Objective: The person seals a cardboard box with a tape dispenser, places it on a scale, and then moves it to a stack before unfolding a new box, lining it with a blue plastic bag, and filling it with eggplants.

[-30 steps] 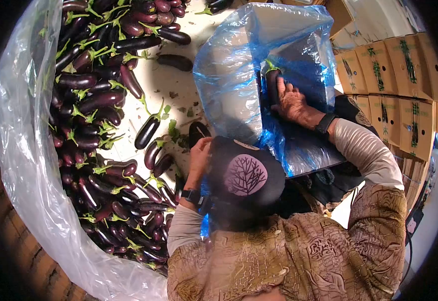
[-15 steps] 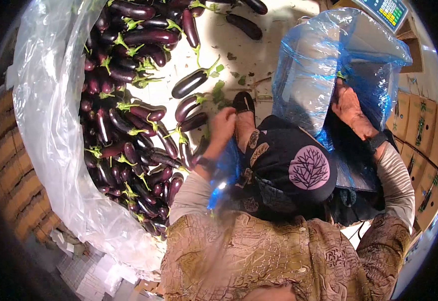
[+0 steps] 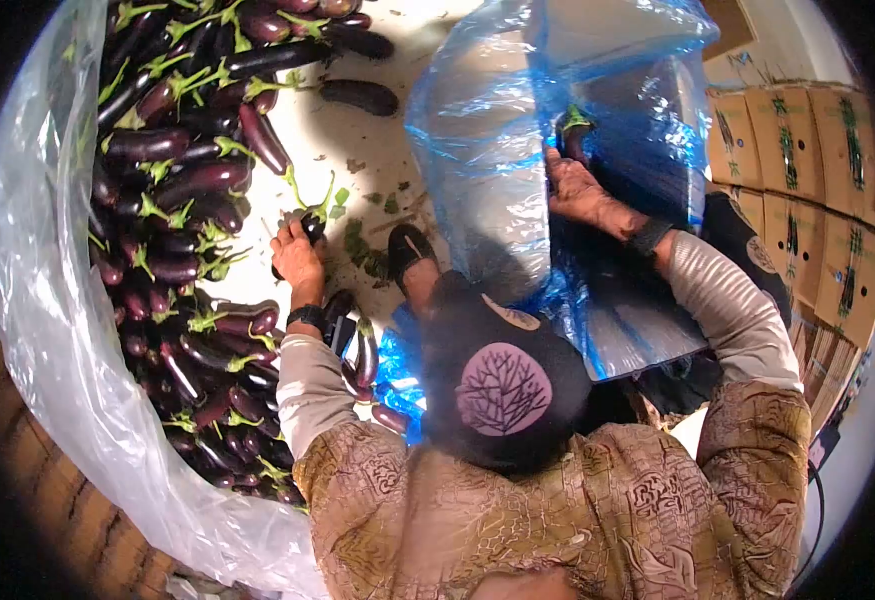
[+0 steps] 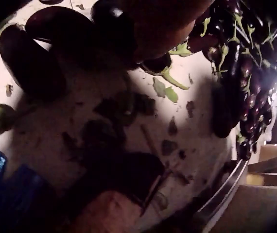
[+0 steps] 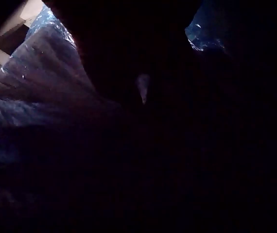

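Note:
In the head view the left hand [image 3: 298, 258] curls its fingers over a dark eggplant [image 3: 312, 226] on the white surface. The left wrist view shows part of this hand [image 4: 160, 29] above the eggplant [image 4: 157, 64], whose green stem sticks out. The right hand [image 3: 587, 195] is inside a box lined with a blue plastic bag [image 3: 487, 130]. Its fingers point away from the body, just left of an eggplant [image 3: 576, 140] with a green cap. The right wrist view is mostly dark, with the plastic liner [image 5: 46, 68] at its upper left.
Many loose eggplants [image 3: 192, 180] lie piled on the left beside a clear plastic sheet [image 3: 37, 280]. Cut leaves [image 3: 362, 250] are scattered on the white surface. Stacked cartons [image 3: 792, 150] stand at the right. A dark-capped head [image 3: 502, 390] is between the arms.
The left hand has moved left, away from the foot, onto the eggplant on the surface. The right hand's fingers, earlier on the eggplant in the box, are now at its left side. The head view has shifted.

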Motion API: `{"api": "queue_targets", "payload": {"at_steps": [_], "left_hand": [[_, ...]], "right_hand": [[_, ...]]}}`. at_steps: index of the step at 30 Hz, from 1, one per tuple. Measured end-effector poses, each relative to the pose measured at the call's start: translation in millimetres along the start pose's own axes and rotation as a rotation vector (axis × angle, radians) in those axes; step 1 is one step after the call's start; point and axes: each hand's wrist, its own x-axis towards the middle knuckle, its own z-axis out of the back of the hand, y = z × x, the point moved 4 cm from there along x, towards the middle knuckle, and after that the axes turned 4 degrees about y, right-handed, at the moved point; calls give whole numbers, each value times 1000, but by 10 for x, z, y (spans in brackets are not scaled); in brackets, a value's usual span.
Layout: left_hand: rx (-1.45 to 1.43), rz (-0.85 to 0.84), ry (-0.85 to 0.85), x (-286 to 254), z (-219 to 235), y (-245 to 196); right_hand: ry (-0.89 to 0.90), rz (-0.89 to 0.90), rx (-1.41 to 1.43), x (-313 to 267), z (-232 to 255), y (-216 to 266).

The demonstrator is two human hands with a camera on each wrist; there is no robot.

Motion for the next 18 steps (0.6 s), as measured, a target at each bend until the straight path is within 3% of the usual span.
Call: {"api": "queue_targets", "payload": {"at_steps": [3, 5, 6, 8, 10, 11, 12, 13, 15, 16, 17, 18], "left_hand": [[155, -19, -4, 44, 168, -98], [-209, 108, -15, 57, 327, -10], [-717, 87, -14, 83, 510, 38], [-1117, 179, -33, -49, 962, -42], [-1448, 263, -40, -93, 1231, 32], [-1633, 171, -13, -111, 1410, -8], [-1771, 58, 13, -152, 1643, -164], [-1907, -67, 49, -176, 1851, -332], [-1933, -155, 90, -217, 2105, -531], [-1927, -191, 64, -278, 2288, -706], [-1923, -227, 48, -315, 2408, -859], [-1869, -275, 45, -301, 2469, -925]], "right_hand": [[-38, -52, -2, -34, 31, 78], [-13, -20, -112, -52, 76, 137], [69, -28, -376, -17, -13, 93], [130, 72, -412, 112, -58, -31], [45, 139, -287, 141, 29, -20], [-65, 171, -108, 149, 55, -96], [47, 47, -185, 69, 206, 30], [34, 55, -181, 31, 337, 87], [82, 104, -207, -97, 526, 118], [88, 118, -124, -327, 817, 398], [82, 194, -21, -244, 747, 170], [28, 398, 73, -538, 1069, 540]]}}
